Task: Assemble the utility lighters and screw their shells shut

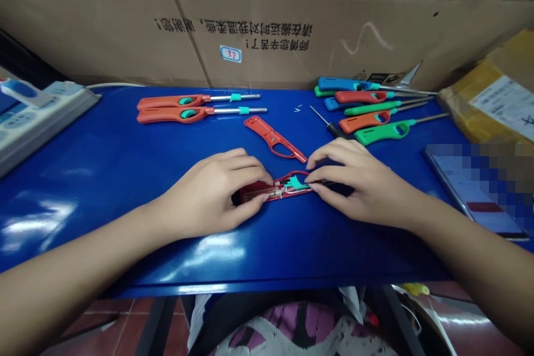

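An opened red long-neck gas lighter (287, 191) lies on the blue table with its inner parts showing: a clear tube-like piece, white bits and a teal trigger (296, 182). My left hand (223, 192) is closed round its handle end, thumb along the near edge. At the other end, my right hand (354, 178) pinches the lighter where the trigger part meets the neck; its fingers hide most of the neck. The matching empty red casing half (275, 139) rests just beyond, apart from both hands. A screwdriver (331, 127) with a black handle lies behind my right hand.
Two orange lighters (173, 109) lie at the back left, several coloured lighters (379, 108) at the back right. A power strip (45, 117) sits left; a tablet-like device (467, 194) and yellow-taped box (496, 89) stand right. A large carton (250, 5) closes off the back.
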A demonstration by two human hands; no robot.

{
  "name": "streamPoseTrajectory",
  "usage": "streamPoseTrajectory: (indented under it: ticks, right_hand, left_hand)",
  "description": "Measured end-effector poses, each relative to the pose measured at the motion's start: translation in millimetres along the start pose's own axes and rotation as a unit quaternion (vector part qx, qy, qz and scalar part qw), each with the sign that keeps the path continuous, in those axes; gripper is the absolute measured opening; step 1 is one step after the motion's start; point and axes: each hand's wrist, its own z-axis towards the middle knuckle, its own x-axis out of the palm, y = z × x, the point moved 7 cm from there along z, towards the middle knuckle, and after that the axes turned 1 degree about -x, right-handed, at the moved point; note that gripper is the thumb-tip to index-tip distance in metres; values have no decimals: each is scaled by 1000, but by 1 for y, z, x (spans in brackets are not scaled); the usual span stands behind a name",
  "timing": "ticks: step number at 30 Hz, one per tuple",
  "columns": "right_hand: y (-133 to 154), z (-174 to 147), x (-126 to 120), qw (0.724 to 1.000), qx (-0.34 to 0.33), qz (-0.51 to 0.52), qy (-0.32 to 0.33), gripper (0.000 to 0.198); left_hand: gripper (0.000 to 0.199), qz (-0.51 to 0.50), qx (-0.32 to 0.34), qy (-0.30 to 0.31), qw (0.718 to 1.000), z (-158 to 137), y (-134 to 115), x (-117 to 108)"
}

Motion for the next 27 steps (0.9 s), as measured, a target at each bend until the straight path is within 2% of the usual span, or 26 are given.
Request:
streamPoseTrajectory:
  ticks: [6, 17, 23, 27]
  right_hand:
    - [-4, 0, 6, 998, 31, 38, 34, 8]
    - [-5, 1, 5, 995, 42, 82, 25, 6]
    - [-4, -2, 3, 998, 8, 52, 41, 9]
    - [-12, -2, 4, 998, 34, 43, 41, 8]
  left_hand:
    - [19, -15, -2, 14, 1000, -1, 0, 2]
    - [19, -6, 3, 17, 1000, -1, 0, 3]
    - [18, -3, -7, 13, 1000, -2, 4, 3]
    - [17, -14, -15, 10, 1000, -4, 7, 1]
